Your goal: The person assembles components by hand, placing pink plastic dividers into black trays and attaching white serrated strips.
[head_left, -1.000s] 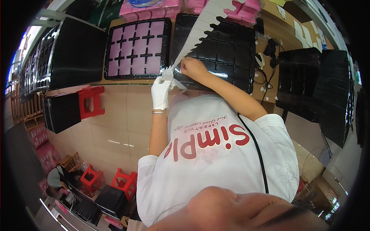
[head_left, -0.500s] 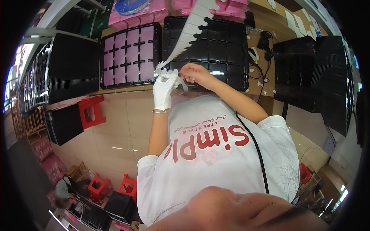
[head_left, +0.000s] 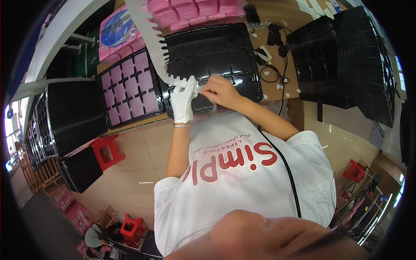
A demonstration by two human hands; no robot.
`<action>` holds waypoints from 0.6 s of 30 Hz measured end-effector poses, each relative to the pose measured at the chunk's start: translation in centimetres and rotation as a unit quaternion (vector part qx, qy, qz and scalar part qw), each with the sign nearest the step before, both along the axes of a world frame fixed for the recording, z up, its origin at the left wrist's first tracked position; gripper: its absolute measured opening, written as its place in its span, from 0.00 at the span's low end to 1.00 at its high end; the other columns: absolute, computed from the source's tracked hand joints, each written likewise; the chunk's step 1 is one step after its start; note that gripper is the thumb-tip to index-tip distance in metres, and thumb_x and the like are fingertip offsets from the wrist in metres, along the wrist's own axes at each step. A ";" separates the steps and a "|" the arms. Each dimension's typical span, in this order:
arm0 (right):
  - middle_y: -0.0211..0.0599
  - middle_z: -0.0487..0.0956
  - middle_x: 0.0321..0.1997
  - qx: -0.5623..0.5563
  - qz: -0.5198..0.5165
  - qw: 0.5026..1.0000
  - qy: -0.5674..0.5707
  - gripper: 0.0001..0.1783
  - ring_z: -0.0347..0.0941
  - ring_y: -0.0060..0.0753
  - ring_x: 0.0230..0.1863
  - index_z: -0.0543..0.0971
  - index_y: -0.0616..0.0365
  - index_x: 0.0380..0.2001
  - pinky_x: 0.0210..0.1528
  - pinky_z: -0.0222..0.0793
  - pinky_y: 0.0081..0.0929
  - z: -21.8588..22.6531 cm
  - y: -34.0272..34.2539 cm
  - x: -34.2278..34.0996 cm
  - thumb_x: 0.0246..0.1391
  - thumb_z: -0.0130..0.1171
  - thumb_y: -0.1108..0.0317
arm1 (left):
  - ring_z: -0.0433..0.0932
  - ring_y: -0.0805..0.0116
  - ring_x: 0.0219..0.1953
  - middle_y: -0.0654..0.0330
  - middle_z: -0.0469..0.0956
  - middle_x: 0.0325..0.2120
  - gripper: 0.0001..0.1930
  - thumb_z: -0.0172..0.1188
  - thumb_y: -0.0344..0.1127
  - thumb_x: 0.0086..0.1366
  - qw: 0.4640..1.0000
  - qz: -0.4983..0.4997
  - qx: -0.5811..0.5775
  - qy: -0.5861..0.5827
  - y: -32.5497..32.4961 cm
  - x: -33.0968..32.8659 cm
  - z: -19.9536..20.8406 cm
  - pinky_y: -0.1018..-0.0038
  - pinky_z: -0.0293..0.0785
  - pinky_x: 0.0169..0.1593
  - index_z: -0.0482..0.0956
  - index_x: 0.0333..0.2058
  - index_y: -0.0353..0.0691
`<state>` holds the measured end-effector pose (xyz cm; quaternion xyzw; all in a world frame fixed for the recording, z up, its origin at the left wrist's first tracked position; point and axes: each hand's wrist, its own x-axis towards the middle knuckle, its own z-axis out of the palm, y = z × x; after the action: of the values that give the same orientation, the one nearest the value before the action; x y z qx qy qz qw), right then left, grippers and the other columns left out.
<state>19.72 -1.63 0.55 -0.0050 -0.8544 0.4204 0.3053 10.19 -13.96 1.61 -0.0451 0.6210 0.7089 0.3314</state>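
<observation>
My left hand [head_left: 183,102], in a white glove, is closed on a long white strip [head_left: 152,41] with a row of notched tabs along one edge. Away from the glove, the strip runs up past the tray edge to the top of the view. My bare right hand [head_left: 222,92] is closed with its fingertips pinched right beside the gloved fingers; what they pinch is too small to make out. A pale curled ribbon [head_left: 213,106] hangs just below the two hands. Both hands are over the near edge of a black compartment tray [head_left: 190,47].
To the left lies another black tray [head_left: 162,102] with pink pieces in its compartments. Pink stacks [head_left: 195,13] and a blue roll [head_left: 117,28] stand behind. Cables [head_left: 282,52] lie to the right. Black tray stacks [head_left: 78,104] and a red stool [head_left: 108,152] are at left.
The view has turned, so the trays and stacks appear farther left. The strip now rises up and to the left instead of to the right. Both hands stay close together.
</observation>
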 end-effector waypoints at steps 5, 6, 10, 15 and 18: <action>0.23 0.70 0.22 -0.199 -0.059 0.969 -0.132 0.05 0.63 0.15 0.25 0.81 0.56 0.25 0.28 0.60 0.17 -0.4 7.6 -0.3 0.46 0.66 0.69 | 0.71 0.82 0.22 0.65 0.78 0.25 0.10 0.63 0.37 0.61 0.999 -0.033 -0.032 0.004 0.4 -0.6 -0.6 0.85 0.66 0.26 0.79 0.34 0.36; 0.21 0.68 0.21 -0.187 -0.106 0.968 -0.130 0.05 0.61 0.13 0.25 0.81 0.56 0.26 0.27 0.57 0.15 -1.3 10.9 -0.7 0.45 0.66 0.69 | 0.70 0.82 0.21 0.65 0.77 0.25 0.10 0.63 0.38 0.61 0.998 -0.035 -0.045 0.005 0.5 -0.5 -0.7 0.85 0.66 0.26 0.79 0.33 0.36; 0.28 0.72 0.19 -0.112 -0.196 0.959 -0.173 0.09 0.66 0.22 0.22 0.82 0.56 0.24 0.25 0.62 0.23 -6.7 21.5 -2.7 0.42 0.68 0.64 | 0.69 0.82 0.21 0.67 0.76 0.23 0.10 0.63 0.38 0.61 0.997 -0.062 -0.042 0.007 1.5 0.0 -1.0 0.85 0.65 0.26 0.79 0.32 0.37; 0.37 0.76 0.22 0.005 -0.217 0.949 -0.227 0.10 0.74 0.35 0.26 0.80 0.56 0.23 0.30 0.68 0.31 -6.6 22.7 -5.0 0.41 0.67 0.62 | 0.70 0.82 0.22 0.67 0.75 0.24 0.09 0.62 0.37 0.61 0.995 -0.073 -0.072 -0.003 2.3 0.4 -0.4 0.85 0.66 0.27 0.79 0.35 0.38; 0.34 0.74 0.20 0.061 -0.182 0.958 -0.212 0.09 0.71 0.35 0.22 0.80 0.54 0.24 0.26 0.65 0.32 -7.3 23.8 -5.3 0.41 0.67 0.62 | 0.71 0.81 0.22 0.68 0.75 0.24 0.09 0.62 0.37 0.61 0.992 -0.090 -0.092 0.010 2.5 0.5 0.1 0.85 0.67 0.27 0.79 0.35 0.38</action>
<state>14.43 22.18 -6.76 -0.2312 -0.9079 0.2944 0.1886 10.66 -11.51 1.66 -0.0120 0.6886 0.6164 0.3818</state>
